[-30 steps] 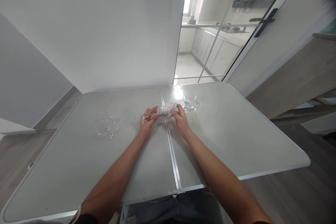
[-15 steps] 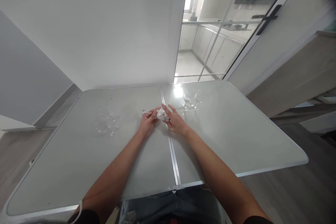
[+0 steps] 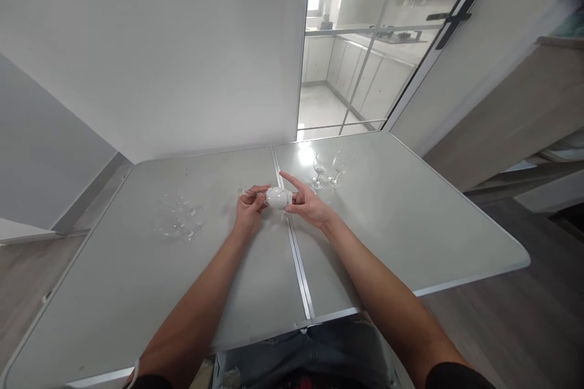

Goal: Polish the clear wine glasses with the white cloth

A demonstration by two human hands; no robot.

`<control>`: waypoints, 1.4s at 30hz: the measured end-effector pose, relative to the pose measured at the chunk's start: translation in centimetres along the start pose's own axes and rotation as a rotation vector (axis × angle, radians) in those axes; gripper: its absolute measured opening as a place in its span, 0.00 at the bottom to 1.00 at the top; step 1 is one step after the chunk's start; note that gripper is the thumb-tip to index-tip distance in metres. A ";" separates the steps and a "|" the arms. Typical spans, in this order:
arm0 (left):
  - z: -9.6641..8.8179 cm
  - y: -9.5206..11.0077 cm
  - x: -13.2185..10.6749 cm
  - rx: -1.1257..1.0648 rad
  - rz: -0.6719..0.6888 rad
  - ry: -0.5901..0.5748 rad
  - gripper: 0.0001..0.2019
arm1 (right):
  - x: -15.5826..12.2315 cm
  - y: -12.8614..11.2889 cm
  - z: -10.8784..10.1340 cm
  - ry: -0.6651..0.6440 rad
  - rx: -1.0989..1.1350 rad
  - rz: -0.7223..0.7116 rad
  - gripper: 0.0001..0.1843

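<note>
A stemmed glass [image 3: 278,197] lies on its side in the air above the table's centre seam, its bowl filled with a bunched white wad that looks like cloth or tissue. My left hand [image 3: 250,205] is closed around the stem, with the foot showing past the fingers on the left. At the bowl's mouth is my right hand [image 3: 309,202], its thumb and some fingers pressed at the rim and into the white wad, while the index finger stretches out. Whether the right fingers grip the wad or the rim is partly hidden.
Two clear stemmed glasses [image 3: 318,170] stand upright on the right half of the grey table [image 3: 401,213]. Several more clear glasses [image 3: 180,219] are grouped on the left half, hard to tell apart. A wall and a glass door [image 3: 342,85] border the far edge.
My right hand has drawn back slightly to the right from around the bowl, so more of the white wad shows. The left hand keeps the stem. The camera view has shifted a little.
</note>
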State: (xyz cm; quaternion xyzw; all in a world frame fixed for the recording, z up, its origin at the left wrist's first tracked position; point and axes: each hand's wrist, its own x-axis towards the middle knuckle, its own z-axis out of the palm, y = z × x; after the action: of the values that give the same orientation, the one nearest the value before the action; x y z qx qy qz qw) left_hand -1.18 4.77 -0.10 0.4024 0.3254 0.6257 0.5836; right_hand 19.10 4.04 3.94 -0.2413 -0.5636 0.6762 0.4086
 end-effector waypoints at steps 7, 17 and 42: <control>-0.3 -0.5 0.5 0.040 -0.054 0.162 0.17 | 0.8 1.8 -0.3 -0.075 -1.000 -0.293 0.47; -0.9 -0.1 0.7 -0.040 -0.045 0.033 0.12 | 0.6 1.6 -0.2 0.037 -0.031 0.054 0.51; -0.7 0.1 0.6 -0.062 -0.015 0.015 0.11 | 0.7 1.6 0.4 0.069 0.129 0.104 0.42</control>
State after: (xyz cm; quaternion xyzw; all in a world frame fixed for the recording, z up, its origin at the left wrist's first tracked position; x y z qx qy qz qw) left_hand -1.83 5.38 -0.31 0.3769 0.3130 0.6342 0.5982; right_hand 17.91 4.35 2.58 -0.2666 -0.4910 0.7228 0.4068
